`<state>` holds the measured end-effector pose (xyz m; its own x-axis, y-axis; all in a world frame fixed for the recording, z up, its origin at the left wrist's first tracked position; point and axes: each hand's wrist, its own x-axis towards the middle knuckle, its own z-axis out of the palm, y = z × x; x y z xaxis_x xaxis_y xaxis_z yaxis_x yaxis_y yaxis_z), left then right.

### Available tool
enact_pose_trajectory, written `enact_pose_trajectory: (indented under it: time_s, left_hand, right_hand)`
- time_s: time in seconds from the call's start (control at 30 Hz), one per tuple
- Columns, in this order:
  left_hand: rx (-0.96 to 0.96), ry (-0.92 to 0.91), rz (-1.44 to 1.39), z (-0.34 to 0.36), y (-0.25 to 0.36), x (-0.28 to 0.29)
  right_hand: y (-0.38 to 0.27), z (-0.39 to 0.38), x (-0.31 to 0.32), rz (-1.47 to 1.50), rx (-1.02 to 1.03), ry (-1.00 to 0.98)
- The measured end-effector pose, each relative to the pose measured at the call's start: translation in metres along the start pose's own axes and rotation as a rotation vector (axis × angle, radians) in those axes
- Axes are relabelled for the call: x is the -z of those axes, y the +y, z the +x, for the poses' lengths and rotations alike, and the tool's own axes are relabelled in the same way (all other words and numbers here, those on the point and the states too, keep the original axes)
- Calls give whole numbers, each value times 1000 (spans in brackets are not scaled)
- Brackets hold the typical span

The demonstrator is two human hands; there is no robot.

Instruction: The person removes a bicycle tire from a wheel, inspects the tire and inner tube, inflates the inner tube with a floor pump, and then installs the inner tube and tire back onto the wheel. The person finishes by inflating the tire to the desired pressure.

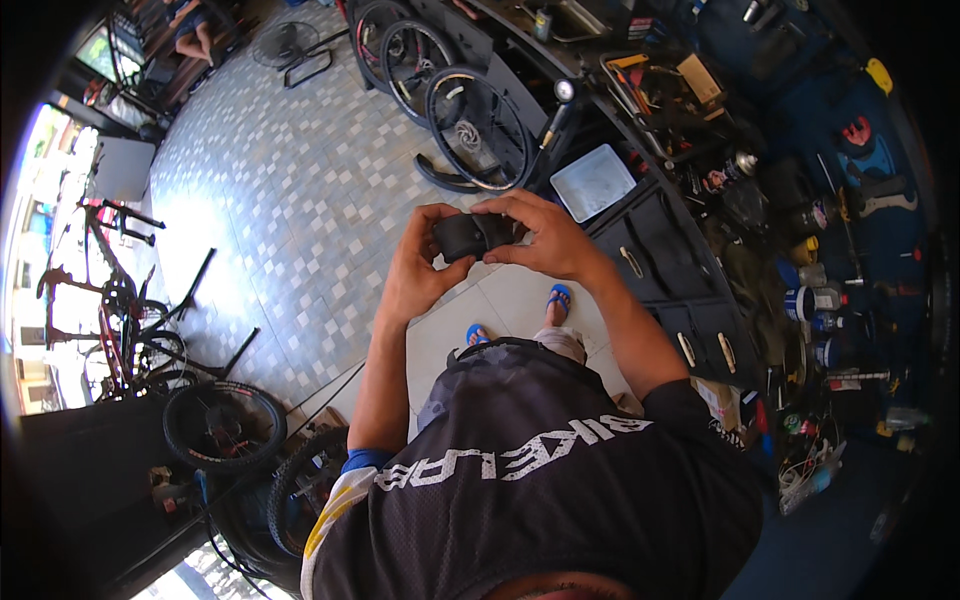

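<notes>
A small, matte black, rounded piece of what looks like rubber or plastic (460, 238) is held up in front of the person's body, above the tiled floor and to the left of the bench. A dividing line runs across it; whether it is one part or two cannot be told. The left hand (420, 262) pinches its left end, thumb below and fingers curled over the top, and the right hand (545, 236) pinches the right end the same way, so each grip is closed on it. It should be light, probably firm with a little give, not fragile, and unlikely to slip if the surface is dry. The two ends, thumb against fingers, seem the best places to hold, leaving the middle free.

On the black bench with drawer fronts (655, 240), near the right hand but apart from it, sits a pale, rectangular, shallow plastic tray (594, 182); no separate item can be made out in it. Beyond it, a dark-rimmed tool tray (634, 112) contains a jumble of hand tools and a tan cardboard box (700, 80). Farther right stands a white tub with a blue band (797, 303), contents hidden.
</notes>
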<state>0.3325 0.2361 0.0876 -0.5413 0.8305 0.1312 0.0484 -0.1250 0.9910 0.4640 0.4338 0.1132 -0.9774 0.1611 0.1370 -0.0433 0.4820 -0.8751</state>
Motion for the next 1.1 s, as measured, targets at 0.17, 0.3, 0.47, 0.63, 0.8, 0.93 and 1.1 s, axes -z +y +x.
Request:
enact_pose_trajectory:
  time_s: [0.17,0.3,0.47,0.63,0.8,0.93,1.1]
  left_hand:
    - [-14,-27,-195,-9,6,27]
    - [-61,113,-172,-19,-16,45]
    - [68,118,440,-14,7,17]
    - [51,280,282,-13,-19,33]
    - [-81,585,-346,-19,-36,83]
    - [-58,645,-414,-23,-54,108]
    - [-136,793,-711,-18,-48,120]
  right_hand:
    - [12,5,-13,369,55,114]
    - [5,10,-18,609,53,230]
    - [-3,18,-34,646,32,252]
    - [23,15,-18,447,-116,281]
    - [37,-3,-12,479,-148,316]
    - [8,-6,-14,569,-90,346]
    - [-20,-11,-1,533,-24,342]
